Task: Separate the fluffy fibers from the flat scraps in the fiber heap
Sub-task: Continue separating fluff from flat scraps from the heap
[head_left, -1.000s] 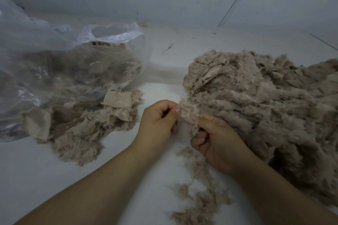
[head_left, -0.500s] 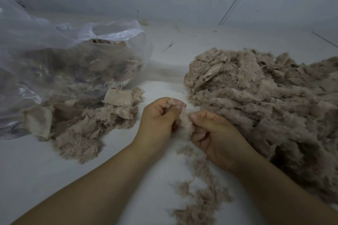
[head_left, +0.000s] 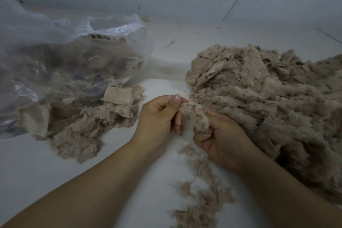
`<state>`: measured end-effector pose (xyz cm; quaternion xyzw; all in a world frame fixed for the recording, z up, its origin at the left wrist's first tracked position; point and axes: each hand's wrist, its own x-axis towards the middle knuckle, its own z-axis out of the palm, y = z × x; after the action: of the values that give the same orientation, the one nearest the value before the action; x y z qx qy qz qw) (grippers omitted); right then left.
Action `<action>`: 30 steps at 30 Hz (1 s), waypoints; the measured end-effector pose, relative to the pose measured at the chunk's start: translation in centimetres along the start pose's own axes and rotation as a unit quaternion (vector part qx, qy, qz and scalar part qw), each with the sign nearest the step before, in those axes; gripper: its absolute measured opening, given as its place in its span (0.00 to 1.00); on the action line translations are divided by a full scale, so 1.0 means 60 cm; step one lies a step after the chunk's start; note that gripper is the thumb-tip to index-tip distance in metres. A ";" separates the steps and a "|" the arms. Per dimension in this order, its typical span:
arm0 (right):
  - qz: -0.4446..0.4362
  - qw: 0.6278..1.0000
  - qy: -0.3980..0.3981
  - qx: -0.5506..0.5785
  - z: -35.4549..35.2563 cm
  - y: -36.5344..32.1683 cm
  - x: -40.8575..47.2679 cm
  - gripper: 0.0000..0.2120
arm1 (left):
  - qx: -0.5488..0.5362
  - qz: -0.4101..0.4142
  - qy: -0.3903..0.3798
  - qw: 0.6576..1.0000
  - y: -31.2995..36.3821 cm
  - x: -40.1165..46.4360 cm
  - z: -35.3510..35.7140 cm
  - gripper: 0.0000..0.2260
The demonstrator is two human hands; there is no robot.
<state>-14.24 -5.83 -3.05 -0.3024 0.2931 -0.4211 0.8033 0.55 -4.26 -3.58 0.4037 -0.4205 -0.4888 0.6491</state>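
- Between the two piles, over bare worktop [head_left: 129,153], both hands work one tuft [head_left: 192,114]: the left hand [head_left: 157,116] pinches its far end under the thumb, and the right hand [head_left: 220,140] is closed round its near end.
- Gripped at both ends like that, the tuft looks ready to be teased apart, probably to feel whether a flat scrap hides inside.
- Its long axis runs from upper left, at the left thumb, down to lower right into the right palm, sagging slightly in between.
- At the right lies the heap [head_left: 268,102], big and unsorted, just beside the right hand, so each grab is a short reach. A flat scrap [head_left: 215,69] shows near its top.
- At the left, a smaller pile [head_left: 79,131] spills from the mouth of a clear bag [head_left: 64,52]; a square scrap [head_left: 118,95] lies flat on it.
- Loose wisps [head_left: 199,200] trail towards the person below the hands, likely shed by the pulling.
- Most of the sorting seems yet to do.
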 end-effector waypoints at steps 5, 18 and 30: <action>-0.020 0.993 -0.085 -0.074 0.004 0.004 -0.002 0.20 | 0.030 0.004 -0.046 0.998 -0.001 -0.006 0.001 0.12; 0.003 1.000 0.000 0.005 -0.005 0.002 0.001 0.13 | -0.007 0.010 0.007 1.000 -0.010 0.002 -0.005 0.14; -0.066 0.988 -0.020 -0.140 -0.002 0.014 -0.006 0.08 | 0.114 -0.037 -0.022 0.993 -0.006 -0.002 0.003 0.15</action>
<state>-14.08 -5.16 -3.65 -0.4385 0.3127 -0.4220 0.7293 0.25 -4.25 -3.87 0.4795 -0.4719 -0.4703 0.5711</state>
